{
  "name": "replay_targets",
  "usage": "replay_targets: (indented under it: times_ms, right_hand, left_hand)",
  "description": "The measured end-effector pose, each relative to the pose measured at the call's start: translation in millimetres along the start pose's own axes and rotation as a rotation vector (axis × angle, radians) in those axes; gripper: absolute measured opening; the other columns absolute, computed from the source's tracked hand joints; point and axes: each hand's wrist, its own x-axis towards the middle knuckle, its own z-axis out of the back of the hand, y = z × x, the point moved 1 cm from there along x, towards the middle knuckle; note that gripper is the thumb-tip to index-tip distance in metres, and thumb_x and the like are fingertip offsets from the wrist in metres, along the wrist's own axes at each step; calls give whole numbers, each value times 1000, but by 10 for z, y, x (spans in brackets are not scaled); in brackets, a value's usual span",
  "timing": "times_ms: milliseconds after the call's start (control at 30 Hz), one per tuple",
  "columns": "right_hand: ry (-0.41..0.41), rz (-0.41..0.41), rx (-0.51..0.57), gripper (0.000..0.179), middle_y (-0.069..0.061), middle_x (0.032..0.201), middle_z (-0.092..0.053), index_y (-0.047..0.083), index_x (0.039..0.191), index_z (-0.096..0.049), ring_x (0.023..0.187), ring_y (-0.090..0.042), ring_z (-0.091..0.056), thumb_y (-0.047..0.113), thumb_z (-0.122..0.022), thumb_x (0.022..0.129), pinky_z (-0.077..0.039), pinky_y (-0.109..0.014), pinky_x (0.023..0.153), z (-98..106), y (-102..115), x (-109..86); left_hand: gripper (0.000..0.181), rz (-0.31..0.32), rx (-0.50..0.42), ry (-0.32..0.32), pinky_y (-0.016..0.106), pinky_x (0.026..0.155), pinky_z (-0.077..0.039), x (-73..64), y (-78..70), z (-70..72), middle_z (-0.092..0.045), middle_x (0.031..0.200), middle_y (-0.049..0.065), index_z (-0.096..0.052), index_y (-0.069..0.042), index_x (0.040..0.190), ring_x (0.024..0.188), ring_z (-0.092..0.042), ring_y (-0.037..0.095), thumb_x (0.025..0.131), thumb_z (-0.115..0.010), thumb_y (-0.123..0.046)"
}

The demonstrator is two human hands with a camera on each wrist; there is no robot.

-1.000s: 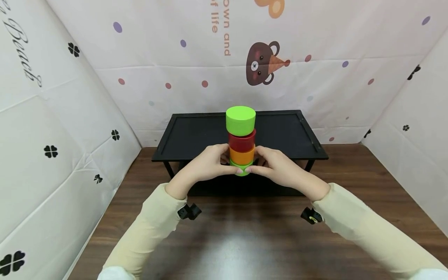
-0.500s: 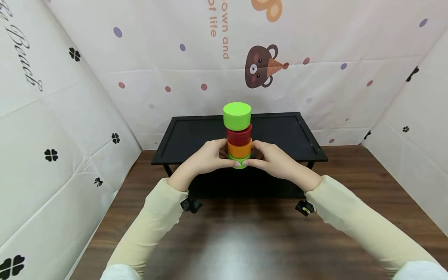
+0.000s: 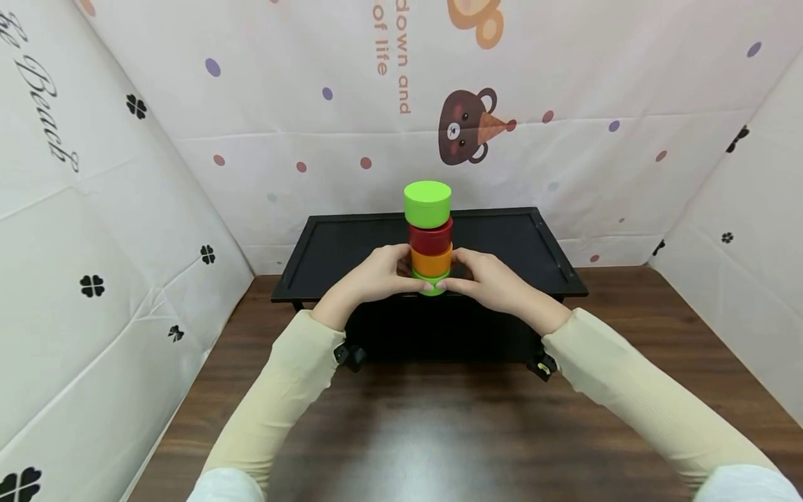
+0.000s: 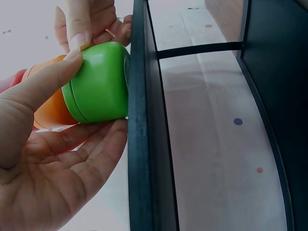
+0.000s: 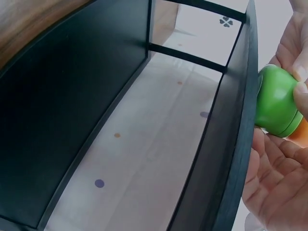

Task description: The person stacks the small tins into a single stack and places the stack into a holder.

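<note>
A stack of round containers stands upright between my hands in the head view. From the top it shows a bright green container point(image 3: 428, 207), a red one point(image 3: 431, 238), an orange one point(image 3: 431, 261) and a smaller green one point(image 3: 431, 282) at the bottom. My left hand point(image 3: 378, 277) grips the lower part from the left, its thumb across the front. From the right, my right hand point(image 3: 489, 279) holds the same part, the thumbs almost meeting. In the left wrist view the bottom green container point(image 4: 98, 84) is right by the rack's edge; whether it touches is unclear.
A black two-level rack point(image 3: 351, 244) stands on the brown wooden table point(image 3: 401, 432), its upper shelf behind and under the stack. White printed cloth point(image 3: 282, 90) walls in the back and both sides.
Both hands have carried the stack forward, away from me, from in front of the rack to its upper shelf's front edge. The grip looks the same, and the head view has tilted slightly up.
</note>
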Motion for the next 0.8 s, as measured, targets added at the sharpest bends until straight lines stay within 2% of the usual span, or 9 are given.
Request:
replay_targets:
  times_ms: [100,400,800]
  right_hand:
    - [-3,-21,-9,47,-12,115,-64,2,127,-53,79,-18,-56,28,-65,91,-48,-35,74,-4,-28,23]
    - [-5,-39,1,48,-14,121,-62,1,129,-52,91,-22,-60,29,-64,91,-50,-41,84,-13,-82,72]
    - [3,-53,22,51,-17,129,-57,0,132,-49,114,-30,-57,28,-63,92,-45,-48,96,-1,-137,117]
  left_hand:
    - [50,9,-1,2,32,86,-53,38,29,-2,-65,114,11,-54,-4,125,96,-64,21,83,-74,-21]
    - [50,21,-6,10,34,89,-52,125,64,7,-65,115,12,-54,-3,125,99,-65,22,83,-74,-20]
    - [52,36,9,14,35,90,-51,207,72,26,-64,116,14,-53,-1,126,100,-64,23,83,-74,-21]
